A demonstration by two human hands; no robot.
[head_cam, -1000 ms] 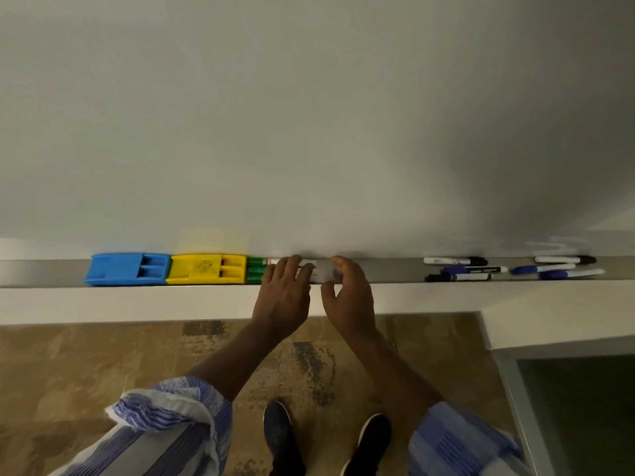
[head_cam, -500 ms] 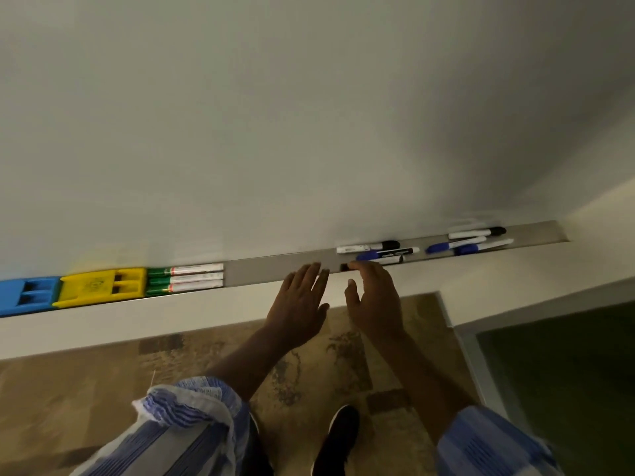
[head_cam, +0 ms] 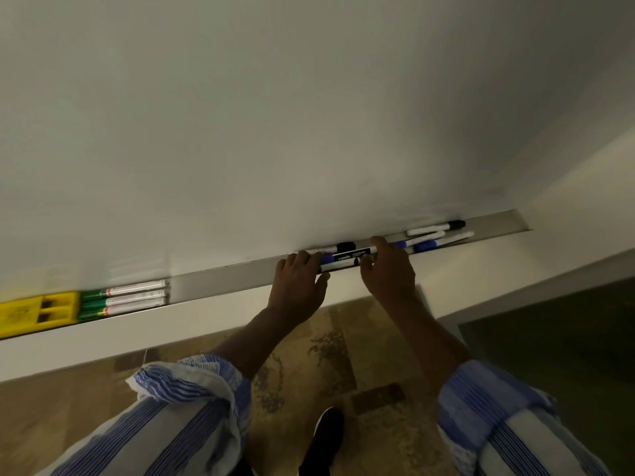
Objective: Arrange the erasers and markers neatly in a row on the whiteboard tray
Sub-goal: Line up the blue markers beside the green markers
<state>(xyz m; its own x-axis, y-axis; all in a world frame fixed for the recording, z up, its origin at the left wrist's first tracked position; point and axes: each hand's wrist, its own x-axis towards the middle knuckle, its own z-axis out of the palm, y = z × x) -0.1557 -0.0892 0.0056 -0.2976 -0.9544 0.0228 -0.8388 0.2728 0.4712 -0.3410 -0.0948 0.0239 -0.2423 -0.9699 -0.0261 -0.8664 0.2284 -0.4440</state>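
Head view: whiteboard tray (head_cam: 220,276) above patterned floor (head_cam: 302,365), both hands' (head_cam: 299,283) (head_cam: 388,269) grip loosely bracketing markers (head_cam: 347,258).

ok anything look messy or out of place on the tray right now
Yes. The markers at the right end lie crossed at different angles, not parallel. The three between the hands are loosely bunched. The green markers beside the yellow eraser are neatly lined up.

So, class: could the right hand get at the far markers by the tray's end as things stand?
Probably yes. The right hand lies just beside the far markers, with nothing between them on the tray, though its fingers now rest on nearer markers.
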